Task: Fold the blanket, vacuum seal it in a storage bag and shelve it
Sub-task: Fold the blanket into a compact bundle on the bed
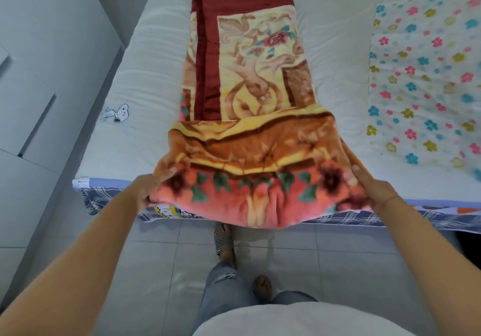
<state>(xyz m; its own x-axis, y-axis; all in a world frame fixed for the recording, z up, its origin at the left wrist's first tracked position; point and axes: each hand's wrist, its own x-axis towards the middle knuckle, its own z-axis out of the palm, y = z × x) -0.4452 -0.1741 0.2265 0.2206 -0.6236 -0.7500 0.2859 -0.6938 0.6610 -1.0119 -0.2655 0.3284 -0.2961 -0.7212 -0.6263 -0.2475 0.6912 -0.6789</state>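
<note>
A thick floral blanket (250, 57) in red, cream and orange lies as a long folded strip down the middle of the bed (145, 75). Its near end is lifted off the mattress and hangs in a sagging fold over the bed's front edge. My left hand (151, 187) grips the left side of that lifted end, thumb on top. My right hand (374, 190) grips the right side the same way. A flat storage bag (421, 80) printed with small coloured flowers lies on the bed to the right, apart from the blanket.
White wardrobe doors (39, 88) stand close along the left of the bed. The floor (161, 257) in front is pale tile, where my feet in sandals (223, 239) stand. A plaid sheet edge (416, 218) hangs at the bed's front.
</note>
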